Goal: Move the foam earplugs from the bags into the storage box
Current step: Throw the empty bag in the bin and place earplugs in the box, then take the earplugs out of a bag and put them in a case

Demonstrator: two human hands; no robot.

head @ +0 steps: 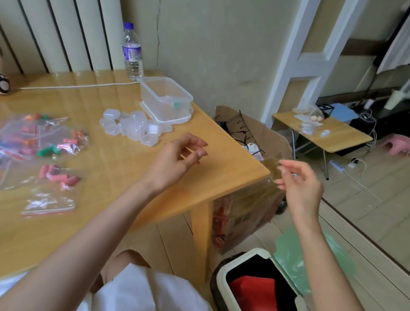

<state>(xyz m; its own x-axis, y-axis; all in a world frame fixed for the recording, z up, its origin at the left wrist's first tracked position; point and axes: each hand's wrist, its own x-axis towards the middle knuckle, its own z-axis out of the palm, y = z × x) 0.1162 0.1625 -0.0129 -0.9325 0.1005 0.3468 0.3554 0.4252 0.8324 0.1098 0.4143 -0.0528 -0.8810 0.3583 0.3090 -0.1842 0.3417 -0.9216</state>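
Observation:
Several clear zip bags (pixel 40 142) with orange, pink and green foam earplugs lie on the left of the wooden table (pixel 113 180). An empty-looking flat bag (pixel 48 204) lies nearest me. The clear storage box (pixel 165 95) stands open on its lid at the table's far right corner, with one green earplug inside. My left hand (pixel 177 160) hovers over the table near its right edge, fingers loosely curled, holding nothing. My right hand (pixel 299 185) is out past the table's corner and pinches a clear empty bag (pixel 275 170) above the floor.
A cluster of small clear cases (pixel 132 126) sits in front of the box. A water bottle (pixel 132 51) stands behind it. Below my right hand is a waste bin (pixel 261 297) with a red item inside. A cardboard box (pixel 249 139) stands beside the table.

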